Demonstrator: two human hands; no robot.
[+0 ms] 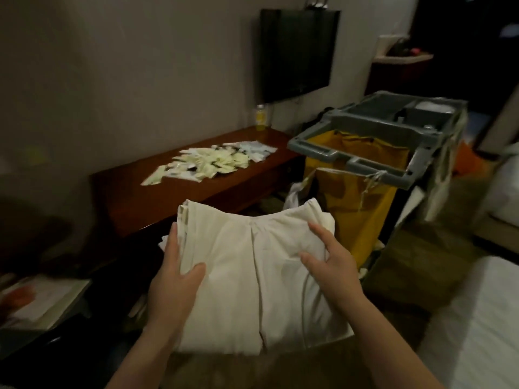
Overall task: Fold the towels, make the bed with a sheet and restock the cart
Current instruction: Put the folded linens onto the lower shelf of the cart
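A folded white sheet is held up in front of me, several layers thick. My left hand grips its left edge, thumb on top and fingers along the side. My right hand grips its right side, fingers curled into the cloth. Behind it stands the grey housekeeping cart with a yellow laundry bag. A white bed shows at the lower right.
A dark wooden desk along the wall carries a scatter of small pale sachets and a yellow bottle. A black television hangs above. A low side table with papers sits at the lower left.
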